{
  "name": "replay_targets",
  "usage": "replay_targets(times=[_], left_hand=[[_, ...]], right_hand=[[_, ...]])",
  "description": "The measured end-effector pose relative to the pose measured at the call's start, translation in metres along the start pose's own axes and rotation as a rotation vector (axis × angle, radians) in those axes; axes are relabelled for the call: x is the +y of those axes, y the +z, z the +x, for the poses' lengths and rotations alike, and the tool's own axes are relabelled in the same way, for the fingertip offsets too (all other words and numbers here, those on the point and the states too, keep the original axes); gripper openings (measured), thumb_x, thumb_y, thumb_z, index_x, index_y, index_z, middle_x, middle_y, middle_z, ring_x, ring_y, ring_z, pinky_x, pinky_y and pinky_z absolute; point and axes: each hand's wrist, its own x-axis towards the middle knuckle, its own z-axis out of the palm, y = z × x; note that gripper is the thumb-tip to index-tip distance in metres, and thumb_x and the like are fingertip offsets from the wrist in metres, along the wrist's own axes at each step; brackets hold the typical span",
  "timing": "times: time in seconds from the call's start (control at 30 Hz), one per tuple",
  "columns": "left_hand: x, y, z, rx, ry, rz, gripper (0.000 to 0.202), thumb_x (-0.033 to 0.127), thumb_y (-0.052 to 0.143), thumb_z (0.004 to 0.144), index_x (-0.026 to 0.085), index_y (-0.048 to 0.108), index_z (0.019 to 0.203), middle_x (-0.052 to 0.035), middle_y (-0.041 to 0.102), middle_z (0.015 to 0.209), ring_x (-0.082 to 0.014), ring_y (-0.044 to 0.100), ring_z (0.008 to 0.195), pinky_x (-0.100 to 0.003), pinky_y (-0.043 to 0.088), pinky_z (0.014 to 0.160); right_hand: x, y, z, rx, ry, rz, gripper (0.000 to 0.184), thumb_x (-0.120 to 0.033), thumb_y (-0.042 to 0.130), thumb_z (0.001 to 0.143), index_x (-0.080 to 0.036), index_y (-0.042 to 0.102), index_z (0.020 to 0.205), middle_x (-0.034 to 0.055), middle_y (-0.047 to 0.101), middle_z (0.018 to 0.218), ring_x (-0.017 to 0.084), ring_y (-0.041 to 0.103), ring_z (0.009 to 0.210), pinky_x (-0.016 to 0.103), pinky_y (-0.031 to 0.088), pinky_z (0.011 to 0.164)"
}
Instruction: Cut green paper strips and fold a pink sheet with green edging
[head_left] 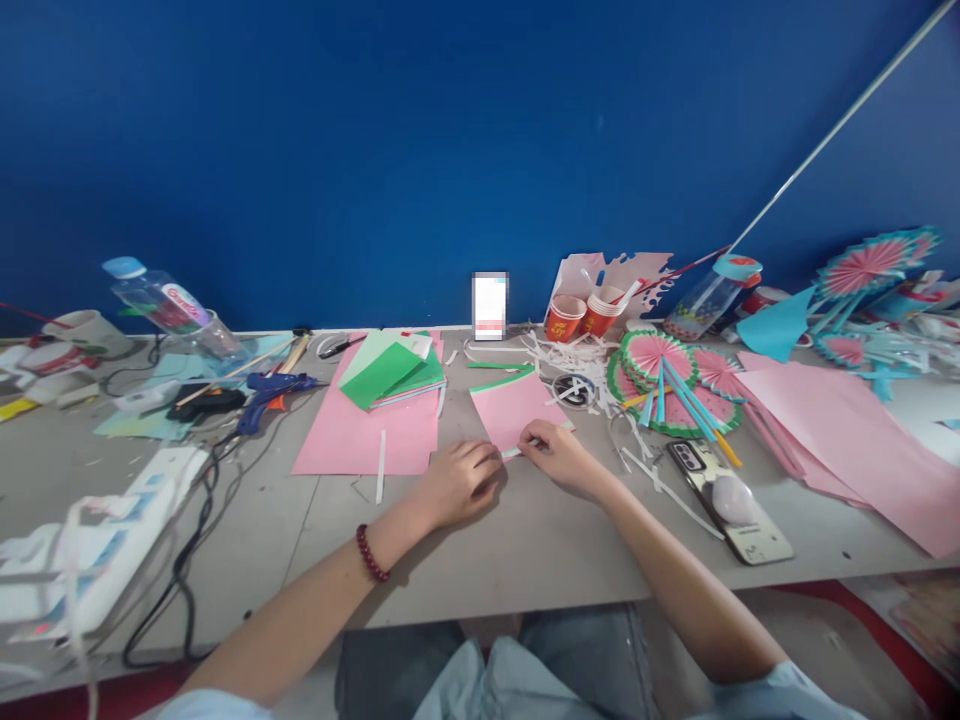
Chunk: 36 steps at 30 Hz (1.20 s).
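A small pink paper piece [510, 410] with a green strip along its top edge lies on the table in front of me. Along its near edge runs a short white strip [511, 453]. My right hand [559, 455] comes in over the lower right corner, thumb and forefinger pinched at the strip. At the strip's left end, my left hand [465, 483] rests palm down with fingers bent and close together; whatever lies under its fingertips is hidden. Just behind the piece is a loose green strip [501, 366].
A larger pink sheet [330, 440] bearing green papers [390, 372] lies left, near a blue glue gun [274, 395] and power strip [112, 540]. To the right are paper scraps [574, 350], watermelon fans [667, 380], a phone [731, 500] and pink sheets [847, 430]. Red cups [566, 318] stand behind.
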Motion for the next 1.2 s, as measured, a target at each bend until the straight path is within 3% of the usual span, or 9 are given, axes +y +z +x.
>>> replay_targets(times=[0.23, 1.2], left_hand=[[-0.0003, -0.0006, 0.0004, 0.011, 0.009, 0.013, 0.026, 0.021, 0.051, 0.083, 0.019, 0.060, 0.108, -0.0094, 0.060, 0.114, -0.0232, 0.056, 0.107, -0.037, 0.046, 0.089], [-0.0032, -0.0001, -0.0009, 0.044, 0.016, 0.003, 0.029, 0.019, 0.052, 0.082, 0.019, 0.059, 0.111, -0.0087, 0.062, 0.115, -0.0222, 0.057, 0.108, -0.036, 0.047, 0.090]], right_hand=[[-0.0019, -0.0016, 0.0013, -0.035, 0.023, 0.057, 0.014, -0.021, 0.047, 0.083, -0.019, 0.055, 0.072, 0.0028, 0.061, 0.074, 0.016, 0.055, 0.075, 0.028, 0.041, 0.070], [-0.0024, 0.0000, 0.0030, -0.044, 0.009, -0.057, 0.011, -0.012, 0.053, 0.081, -0.016, 0.059, 0.072, 0.0034, 0.063, 0.076, 0.015, 0.055, 0.073, 0.026, 0.042, 0.070]])
